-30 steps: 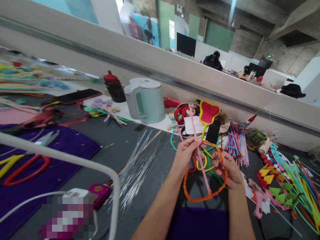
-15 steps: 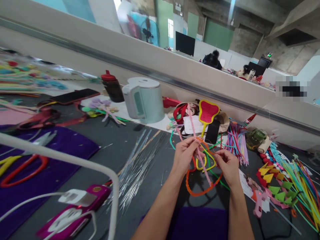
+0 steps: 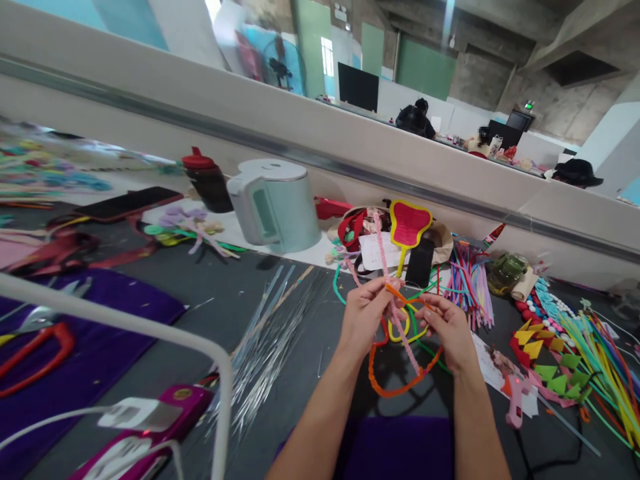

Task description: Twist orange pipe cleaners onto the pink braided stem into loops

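Note:
My left hand is closed in a pinch on a fuzzy pink pipe cleaner and an orange pipe cleaner at the point where they meet. The pink one runs straight through, its lower end touching the orange curve. Bent into a large open loop, the orange piece hangs below both hands. My right hand pinches the orange pipe cleaner on the right. Behind the loop lie yellow, red and green bent stems, partly hidden. Farther back is a red and yellow pipe-cleaner shape on a yellow stem.
A pale kettle and a dark red-lidded bottle stand by the partition. Metal wires lie left of my arms. Red-handled scissors rest on purple cloth. On the right are a pink glue gun and bundled pipe cleaners.
My right hand has come slightly closer to my left, and the orange strands between them now appear to cross. The view has shifted a little.

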### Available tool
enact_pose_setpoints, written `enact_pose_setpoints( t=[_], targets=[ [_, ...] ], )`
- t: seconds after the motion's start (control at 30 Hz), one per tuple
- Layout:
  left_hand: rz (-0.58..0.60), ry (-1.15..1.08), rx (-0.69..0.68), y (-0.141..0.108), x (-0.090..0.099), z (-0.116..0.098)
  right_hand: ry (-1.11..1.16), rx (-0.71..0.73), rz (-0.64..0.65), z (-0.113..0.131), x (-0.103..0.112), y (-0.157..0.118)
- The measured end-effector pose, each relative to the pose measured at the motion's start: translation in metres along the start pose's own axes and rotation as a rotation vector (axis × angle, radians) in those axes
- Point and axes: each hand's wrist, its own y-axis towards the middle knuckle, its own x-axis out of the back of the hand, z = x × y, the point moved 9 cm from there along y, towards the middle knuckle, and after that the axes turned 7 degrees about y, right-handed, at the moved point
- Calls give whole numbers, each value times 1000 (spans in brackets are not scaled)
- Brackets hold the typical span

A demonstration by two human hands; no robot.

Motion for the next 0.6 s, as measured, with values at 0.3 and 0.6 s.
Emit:
enact_pose_setpoints(
  t=[0.3,0.6],
  targets=[
    [-25,-53,11,-2,1,-1,463,-137,-22,-10,6,4],
    [-61,-37,32,1,5,4,532,-21,-198,-8,24,7]
  ],
)
